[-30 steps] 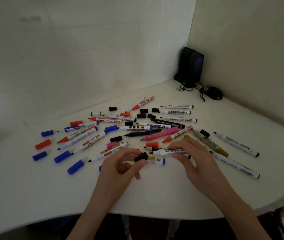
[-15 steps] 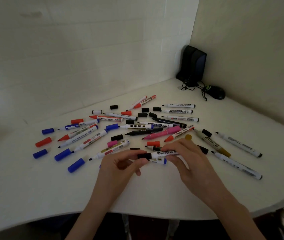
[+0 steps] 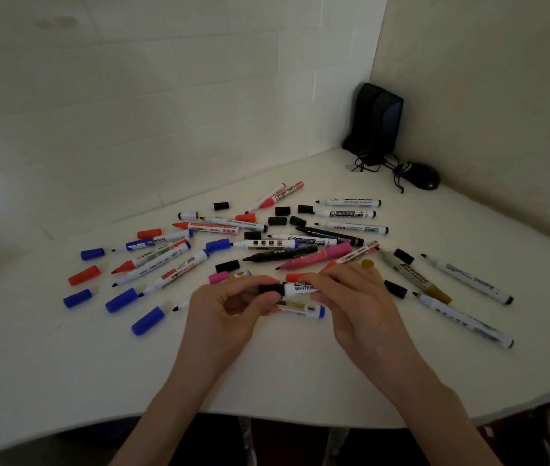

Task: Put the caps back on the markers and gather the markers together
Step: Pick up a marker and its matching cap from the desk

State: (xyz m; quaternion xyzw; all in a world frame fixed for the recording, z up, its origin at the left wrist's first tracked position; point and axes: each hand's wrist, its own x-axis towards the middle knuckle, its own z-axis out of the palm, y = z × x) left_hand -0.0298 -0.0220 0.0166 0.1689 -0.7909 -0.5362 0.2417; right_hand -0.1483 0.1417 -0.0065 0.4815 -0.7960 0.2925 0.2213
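My right hand [image 3: 354, 297] grips a white whiteboard marker [image 3: 302, 288] held level above the table. My left hand [image 3: 229, 307] pinches a black cap [image 3: 270, 289] that sits on the marker's left end. Below them lies a white marker with a blue end [image 3: 303, 309]. Several uncapped markers are scattered behind, among them a pink one [image 3: 317, 258] and a black one [image 3: 280, 254]. Loose blue caps [image 3: 147, 320], red caps [image 3: 84, 275] and black caps [image 3: 227, 266] lie among them.
The white table [image 3: 65, 381] has a curved front edge close to me. In the far right corner stand a black speaker [image 3: 376, 124] and a black mouse [image 3: 423, 176] with tangled cable. Two long white markers [image 3: 465, 279] lie at the right.
My right hand lifted the whiteboard marker off the table and my left hand brought the black cap onto its tip; both hands now meet at the marker.
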